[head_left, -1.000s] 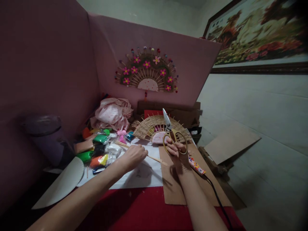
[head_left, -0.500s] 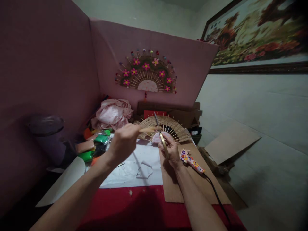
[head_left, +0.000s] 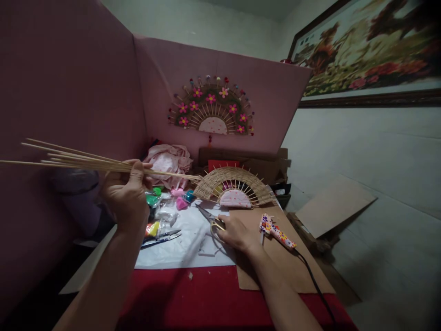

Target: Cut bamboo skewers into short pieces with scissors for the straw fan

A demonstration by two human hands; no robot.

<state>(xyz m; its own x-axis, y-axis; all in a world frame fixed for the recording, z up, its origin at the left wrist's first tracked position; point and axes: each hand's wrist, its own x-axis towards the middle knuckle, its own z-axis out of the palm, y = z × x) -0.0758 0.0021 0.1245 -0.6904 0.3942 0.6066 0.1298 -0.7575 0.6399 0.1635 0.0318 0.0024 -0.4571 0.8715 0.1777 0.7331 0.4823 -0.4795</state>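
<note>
A bundle of thin wooden sticks (head_left: 76, 158) lies nearly level across the left side, with my left hand (head_left: 126, 191) closed around it. The thinner ends reach right, toward the woven fan (head_left: 215, 177), which has a pink dotted half-round base. Low over the white sheet (head_left: 165, 259), my right hand (head_left: 237, 233) has its fingers on the handles of the scissors (head_left: 206, 214). Their blades point away to the left, and part of the handles is hidden by the fingers. Beside my right hand, a flower-patterned glue gun (head_left: 277, 232) rests on a brown board (head_left: 248, 276).
Bagged coloured clay (head_left: 153, 198) and dark slender tools (head_left: 161, 239) lie left of centre. A finished flowered fan (head_left: 210, 99) is on the pink panel (head_left: 275, 92) behind. The glue gun's black cord (head_left: 313, 280) runs over the red cloth (head_left: 179, 299).
My left hand has moved left and turned, bringing the stick bundle into full view. My right hand has lowered the scissors from upright in front of the woven fan to the white sheet.
</note>
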